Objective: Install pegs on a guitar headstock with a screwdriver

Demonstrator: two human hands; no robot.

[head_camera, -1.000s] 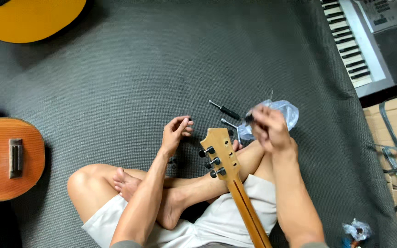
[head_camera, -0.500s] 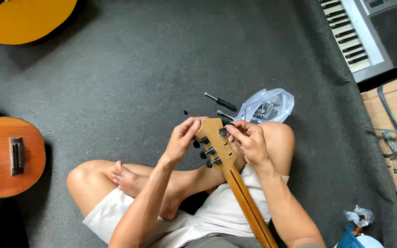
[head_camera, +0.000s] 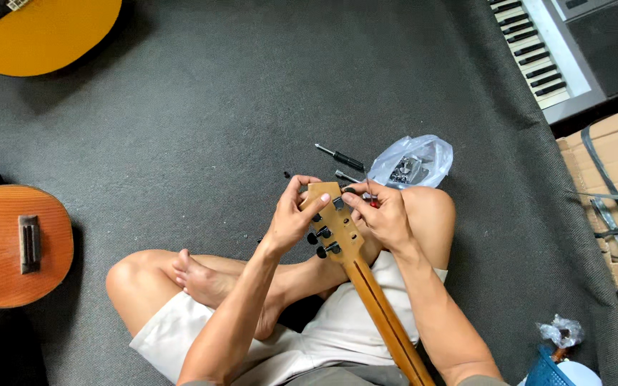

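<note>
The left hand (head_camera: 291,218) grips the top of the guitar headstock (head_camera: 330,218); the right hand (head_camera: 384,214) is closed, pinching a small part at its edge.

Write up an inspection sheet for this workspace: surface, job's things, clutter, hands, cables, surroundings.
Surface: dark grey carpet.
Job's things: wooden guitar headstock with black tuners, neck across the lap.
Clutter: two screwdrivers, plastic bag of metal parts, small black bit.
Hands: left hand grips the headstock tip; right hand pinches at its edge.
Cables: nothing seen.
Surroundings: yellow guitar, brown guitar, keyboard, cardboard.
</note>
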